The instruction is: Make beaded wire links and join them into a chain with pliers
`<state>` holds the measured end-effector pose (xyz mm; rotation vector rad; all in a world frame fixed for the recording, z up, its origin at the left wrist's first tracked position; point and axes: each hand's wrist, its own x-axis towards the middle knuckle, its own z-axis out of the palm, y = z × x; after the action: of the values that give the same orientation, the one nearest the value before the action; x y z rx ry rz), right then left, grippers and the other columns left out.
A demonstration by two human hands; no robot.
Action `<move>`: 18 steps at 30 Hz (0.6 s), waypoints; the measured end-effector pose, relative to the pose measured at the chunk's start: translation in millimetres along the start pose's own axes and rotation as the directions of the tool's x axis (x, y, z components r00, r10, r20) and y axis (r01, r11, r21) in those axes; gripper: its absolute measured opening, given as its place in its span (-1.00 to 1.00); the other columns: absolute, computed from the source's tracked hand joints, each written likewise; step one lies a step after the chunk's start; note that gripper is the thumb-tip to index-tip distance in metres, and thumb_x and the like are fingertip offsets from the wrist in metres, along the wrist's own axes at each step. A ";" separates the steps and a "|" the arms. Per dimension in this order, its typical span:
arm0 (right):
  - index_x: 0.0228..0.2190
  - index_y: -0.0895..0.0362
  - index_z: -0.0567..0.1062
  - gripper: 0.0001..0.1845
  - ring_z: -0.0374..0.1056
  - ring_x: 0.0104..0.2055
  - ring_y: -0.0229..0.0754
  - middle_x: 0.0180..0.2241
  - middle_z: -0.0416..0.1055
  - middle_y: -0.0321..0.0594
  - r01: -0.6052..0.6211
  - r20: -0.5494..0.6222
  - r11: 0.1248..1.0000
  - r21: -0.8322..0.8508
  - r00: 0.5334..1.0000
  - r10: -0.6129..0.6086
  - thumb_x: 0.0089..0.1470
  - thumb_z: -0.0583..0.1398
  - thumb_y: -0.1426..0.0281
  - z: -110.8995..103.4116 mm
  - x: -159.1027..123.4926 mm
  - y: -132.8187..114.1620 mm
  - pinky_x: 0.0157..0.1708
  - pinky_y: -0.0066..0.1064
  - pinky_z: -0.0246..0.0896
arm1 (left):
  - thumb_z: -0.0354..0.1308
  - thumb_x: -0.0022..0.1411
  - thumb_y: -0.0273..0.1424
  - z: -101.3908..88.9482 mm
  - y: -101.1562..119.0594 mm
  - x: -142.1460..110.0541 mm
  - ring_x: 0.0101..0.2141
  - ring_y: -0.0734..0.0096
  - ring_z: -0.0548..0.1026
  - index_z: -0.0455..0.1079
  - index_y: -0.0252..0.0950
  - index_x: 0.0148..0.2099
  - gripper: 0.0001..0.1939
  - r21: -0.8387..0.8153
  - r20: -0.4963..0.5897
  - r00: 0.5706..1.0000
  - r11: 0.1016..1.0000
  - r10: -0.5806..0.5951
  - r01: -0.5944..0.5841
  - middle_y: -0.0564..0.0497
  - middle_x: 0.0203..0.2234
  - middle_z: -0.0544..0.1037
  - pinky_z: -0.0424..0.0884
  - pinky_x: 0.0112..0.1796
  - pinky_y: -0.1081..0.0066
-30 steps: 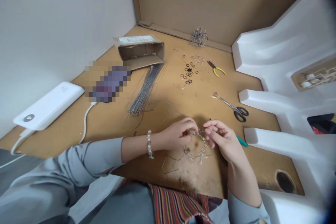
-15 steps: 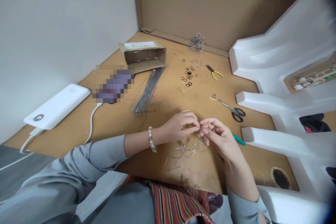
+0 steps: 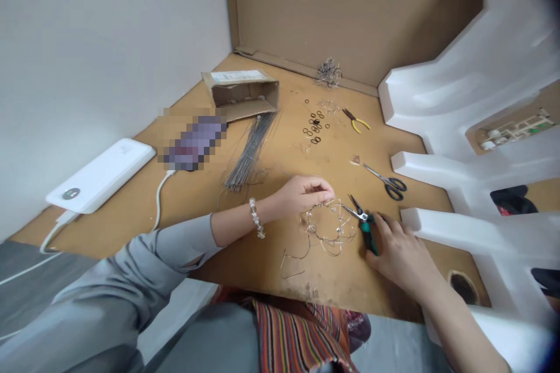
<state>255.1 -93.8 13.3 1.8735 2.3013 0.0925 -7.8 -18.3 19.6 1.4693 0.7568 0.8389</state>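
Left hand [image 3: 307,193] pinches the upper rim of a twisted-wire ring [image 3: 339,230] on the tabletop [image 3: 258,271], right hand [image 3: 400,252] grasps green-handled needle-nose pliers [image 3: 364,218] beside it, tips parted; stray wire ends [image 3: 351,238] could snag those tips, tugging the ring out of shape.

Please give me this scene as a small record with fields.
Left hand: fingertips together at the far edge of the wire ring
Right hand: touching the green-handled pliers, whose jaws are apart
Ring outline: roughly round, spiky
Farther away: black rings, yellow-handled pliers, scissors
To the left: wire bundle, cardboard box, white power bank
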 end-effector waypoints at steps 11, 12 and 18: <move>-0.04 0.24 0.30 -0.44 0.34 -0.30 0.03 -0.26 0.38 0.01 -0.073 0.051 0.973 0.219 0.997 0.063 -0.13 0.10 0.32 -6.6 8.1 0.9 -0.35 -0.21 0.17 | 0.12 0.12 -0.40 -5.1 33.6 6.3 -0.43 0.58 0.35 0.39 -0.36 -0.37 -0.88 0.057 -0.025 0.989 0.988 0.144 -0.142 0.05 -0.43 0.39 0.28 -0.36 0.48; -0.03 0.23 0.28 -0.45 0.34 -0.30 -0.01 -0.27 0.39 -0.03 -0.067 0.069 0.936 0.345 0.997 0.046 -0.13 0.09 0.34 -9.0 7.4 1.8 -0.32 -0.22 0.18 | 0.12 0.12 -0.40 -5.5 35.7 6.2 -0.43 0.58 0.35 0.39 -0.36 -0.38 -0.88 0.081 -0.026 0.986 0.984 0.162 -0.159 0.05 -0.43 0.39 0.28 -0.36 0.48; -0.15 0.14 0.29 -0.59 0.27 -0.32 -0.16 -0.33 0.35 -0.24 0.026 0.076 0.606 0.795 0.987 -0.142 -0.13 0.05 0.44 -25.8 0.4 -3.6 -0.33 -0.38 0.19 | 0.12 0.12 -0.37 -8.8 37.7 6.3 -0.44 0.57 0.36 0.38 -0.36 -0.36 -0.87 0.010 -0.029 0.993 0.993 0.118 -0.118 0.05 -0.45 0.42 0.30 -0.38 0.48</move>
<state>247.1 -92.6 38.1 1.9671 2.5306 -1.2459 -12.7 -10.7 57.8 1.5232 0.7016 0.9500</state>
